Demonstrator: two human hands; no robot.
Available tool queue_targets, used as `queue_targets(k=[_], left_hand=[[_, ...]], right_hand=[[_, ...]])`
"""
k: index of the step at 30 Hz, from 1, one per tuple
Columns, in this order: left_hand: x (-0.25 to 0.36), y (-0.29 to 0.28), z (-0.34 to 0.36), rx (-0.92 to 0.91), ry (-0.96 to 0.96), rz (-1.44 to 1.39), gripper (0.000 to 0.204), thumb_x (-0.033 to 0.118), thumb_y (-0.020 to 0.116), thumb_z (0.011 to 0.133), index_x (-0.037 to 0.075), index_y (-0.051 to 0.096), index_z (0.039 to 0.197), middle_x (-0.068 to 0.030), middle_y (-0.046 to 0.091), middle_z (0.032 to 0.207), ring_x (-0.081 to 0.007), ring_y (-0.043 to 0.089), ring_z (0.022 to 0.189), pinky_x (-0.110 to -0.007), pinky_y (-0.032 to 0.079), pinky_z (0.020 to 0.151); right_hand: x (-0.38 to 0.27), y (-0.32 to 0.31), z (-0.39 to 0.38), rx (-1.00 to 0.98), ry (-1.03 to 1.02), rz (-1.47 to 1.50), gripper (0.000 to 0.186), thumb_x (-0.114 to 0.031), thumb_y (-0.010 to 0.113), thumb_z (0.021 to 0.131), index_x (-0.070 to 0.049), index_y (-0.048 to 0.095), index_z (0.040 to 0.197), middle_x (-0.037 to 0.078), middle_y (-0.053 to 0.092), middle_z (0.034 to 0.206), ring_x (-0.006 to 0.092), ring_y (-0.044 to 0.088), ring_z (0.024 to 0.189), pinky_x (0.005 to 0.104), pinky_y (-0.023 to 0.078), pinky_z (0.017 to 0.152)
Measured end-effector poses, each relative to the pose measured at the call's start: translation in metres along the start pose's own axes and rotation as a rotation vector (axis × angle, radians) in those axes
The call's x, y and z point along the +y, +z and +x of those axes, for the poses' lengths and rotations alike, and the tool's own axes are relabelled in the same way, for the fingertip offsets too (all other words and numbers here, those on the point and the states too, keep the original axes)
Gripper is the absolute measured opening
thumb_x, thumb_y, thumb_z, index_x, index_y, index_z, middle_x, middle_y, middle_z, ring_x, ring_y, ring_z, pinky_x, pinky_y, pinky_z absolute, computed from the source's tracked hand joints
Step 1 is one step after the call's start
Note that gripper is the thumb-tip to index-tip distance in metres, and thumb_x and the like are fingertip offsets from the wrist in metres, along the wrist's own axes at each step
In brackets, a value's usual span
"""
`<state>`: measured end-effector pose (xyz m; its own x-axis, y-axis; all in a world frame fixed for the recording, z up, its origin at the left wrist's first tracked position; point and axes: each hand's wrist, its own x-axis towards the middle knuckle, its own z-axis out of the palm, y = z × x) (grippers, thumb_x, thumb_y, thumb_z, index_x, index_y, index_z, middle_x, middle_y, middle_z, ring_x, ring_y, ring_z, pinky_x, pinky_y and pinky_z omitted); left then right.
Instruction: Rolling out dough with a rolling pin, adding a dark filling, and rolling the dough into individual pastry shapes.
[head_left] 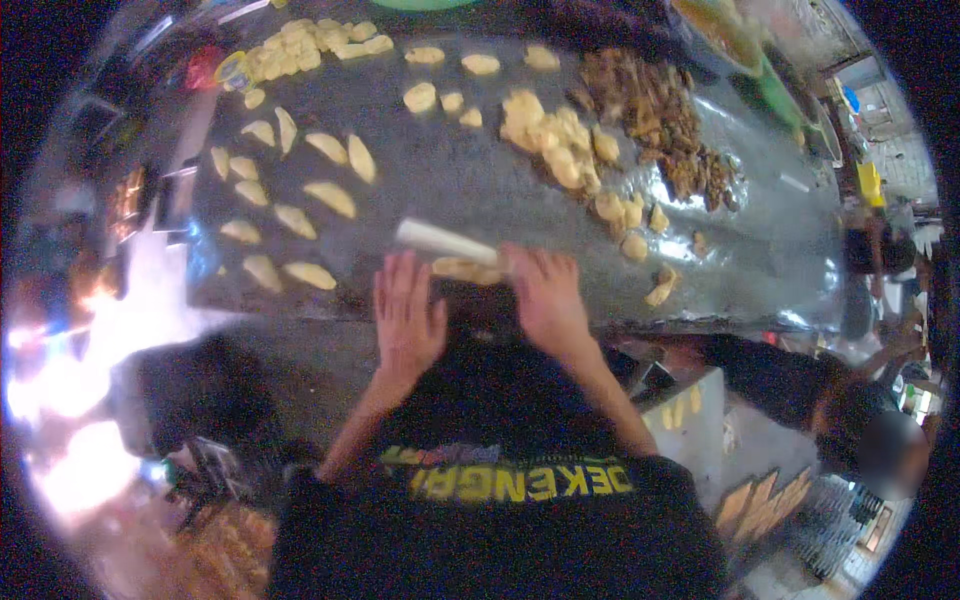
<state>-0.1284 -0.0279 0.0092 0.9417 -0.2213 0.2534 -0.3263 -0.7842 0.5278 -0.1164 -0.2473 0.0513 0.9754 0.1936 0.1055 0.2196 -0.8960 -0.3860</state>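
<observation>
Right hand (548,295) is over the right end of the pale rolling pin (445,240), blur hiding whether the fingers close round it; left hand (408,310) lies flat, fingers stretched, no hold visible. Between them sits the dough strip (465,270), just on the pin's six o'clock side. The pin slants toward ten o'clock, its left end looking unheld, so lopsided pressure could skew it and squash the strip unevenly! Out at ten o'clock, half-moon dough pieces (330,200): a wide left elbow could smear the nearest. At one o'clock, dough lumps (565,165) crowd a brown heap (650,110); one nudge could mix them.
</observation>
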Motion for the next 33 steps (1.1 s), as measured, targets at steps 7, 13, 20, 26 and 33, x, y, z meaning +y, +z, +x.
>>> queue_targets(k=[7, 13, 20, 26, 33], left_hand=[[-0.025, -0.021, 0.043, -0.268, 0.190, 0.365, 0.055, 0.025, 0.057, 0.090, 0.013, 0.044, 0.141, -0.0128, 0.035, 0.151, -0.0324, 0.030, 0.141, -0.058, 0.018, 0.114], [-0.029, -0.005, 0.064, -0.314, 0.143, 0.223, 0.061, 0.030, 0.054, 0.091, 0.001, 0.038, 0.142, -0.0137, 0.039, 0.149, -0.0308, 0.035, 0.138, -0.049, 0.023, 0.115], [-0.026, 0.011, 0.108, -0.283, 0.128, 0.327, 0.066, 0.031, 0.050, 0.092, -0.004, 0.030, 0.145, -0.0205, 0.028, 0.153, -0.0301, 0.025, 0.143, -0.049, 0.021, 0.116], [-0.035, 0.031, 0.182, -0.114, 0.152, 0.311, 0.068, 0.033, 0.049, 0.093, -0.001, 0.025, 0.148, -0.0199, 0.020, 0.156, -0.0321, 0.018, 0.146, -0.050, 0.019, 0.116], [-0.052, 0.044, 0.203, 0.031, 0.110, 0.346, 0.067, 0.033, 0.047, 0.094, 0.002, 0.024, 0.149, -0.0215, 0.014, 0.157, -0.0355, 0.016, 0.146, -0.054, 0.020, 0.115]], right_hand=[[-0.012, 0.017, 0.009, -0.090, -0.133, -0.006, 0.041, -0.011, 0.053, 0.088, -0.008, 0.053, 0.129, 0.012, 0.058, 0.124, 0.0331, 0.052, 0.117, 0.0511, 0.032, 0.105], [-0.014, 0.033, 0.020, -0.087, 0.046, -0.136, 0.049, -0.020, 0.051, 0.091, -0.009, 0.046, 0.139, 0.011, 0.045, 0.145, 0.0337, 0.037, 0.137, 0.0542, 0.024, 0.112], [-0.005, 0.033, 0.065, -0.134, 0.152, -0.261, 0.060, -0.027, 0.052, 0.092, -0.004, 0.035, 0.145, 0.014, 0.028, 0.155, 0.0383, 0.020, 0.144, 0.0542, 0.020, 0.114], [0.041, 0.041, 0.128, 0.191, 0.115, -0.215, 0.070, -0.025, 0.057, 0.089, -0.001, 0.026, 0.147, 0.024, 0.021, 0.153, 0.0427, 0.021, 0.142, 0.0544, 0.021, 0.114], [0.019, 0.005, 0.095, 0.071, -0.009, -0.103, 0.051, -0.016, 0.061, 0.082, -0.008, 0.049, 0.132, 0.019, 0.052, 0.125, 0.0400, 0.046, 0.119, 0.0532, 0.034, 0.104]])
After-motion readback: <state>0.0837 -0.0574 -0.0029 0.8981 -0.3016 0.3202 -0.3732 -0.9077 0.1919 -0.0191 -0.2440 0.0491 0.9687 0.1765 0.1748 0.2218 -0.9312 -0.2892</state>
